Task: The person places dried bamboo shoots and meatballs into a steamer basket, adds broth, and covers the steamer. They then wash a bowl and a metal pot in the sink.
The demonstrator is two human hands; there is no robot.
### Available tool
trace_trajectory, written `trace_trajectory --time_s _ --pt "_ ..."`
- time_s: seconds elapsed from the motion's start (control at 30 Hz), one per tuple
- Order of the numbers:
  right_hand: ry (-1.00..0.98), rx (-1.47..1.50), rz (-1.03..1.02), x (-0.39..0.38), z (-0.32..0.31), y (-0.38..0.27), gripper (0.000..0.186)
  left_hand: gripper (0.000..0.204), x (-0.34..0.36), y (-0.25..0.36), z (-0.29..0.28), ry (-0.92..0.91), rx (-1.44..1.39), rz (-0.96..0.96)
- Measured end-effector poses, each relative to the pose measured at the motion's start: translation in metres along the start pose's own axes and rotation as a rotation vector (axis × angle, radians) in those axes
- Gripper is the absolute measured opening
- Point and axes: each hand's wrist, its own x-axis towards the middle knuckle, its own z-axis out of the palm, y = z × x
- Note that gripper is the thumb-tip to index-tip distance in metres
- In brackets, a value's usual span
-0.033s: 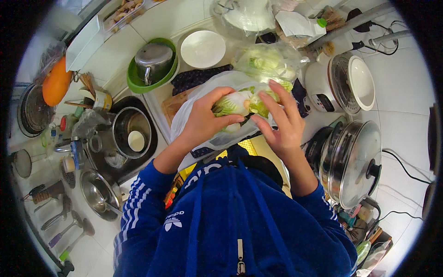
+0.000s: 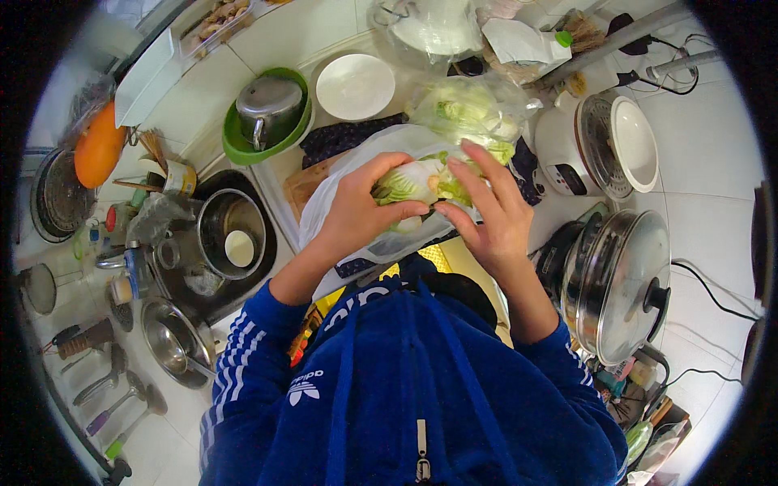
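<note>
Between my hands is a small leafy cabbage (image 2: 413,178), with pale ribs, green leaf tips and a brownish cut stem end facing right. My left hand (image 2: 356,202) is closed around its left side, thumb along the near edge. Curled over the stem end is my right hand (image 2: 496,215), its thumb and fingertips against the cabbage. Beneath lies an opened white plastic bag (image 2: 397,139), spread over a wooden board (image 2: 306,185). More pale green cabbage (image 2: 462,105) sits in a clear bag just beyond. The underside of the held cabbage is hidden.
A white bowl (image 2: 355,87) and a green basin (image 2: 233,138) with a metal pot (image 2: 269,109) stand behind. At left is a sink (image 2: 182,279) holding a steel pot (image 2: 209,235). Rightward are a white cooker (image 2: 559,150) and a large glass-lidded steamer (image 2: 620,283).
My right hand has shifted slightly left and away from me, its fingertips sliding over the cabbage's stem end. The left hand keeps its hold.
</note>
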Motion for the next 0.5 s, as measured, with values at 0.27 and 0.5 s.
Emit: trace_trajectory --time_s 0.27,0.5 --pt "-0.022 0.181 0.088 0.008 0.007 0.009 0.034 0.056 0.005 0.005 0.002 -0.044 -0.227 -0.114" --pt "-0.096 0.265 0.106 0.016 0.04 -0.067 0.036 0.059 -0.054 -0.007 -0.05 -0.016 -0.464 -0.206"
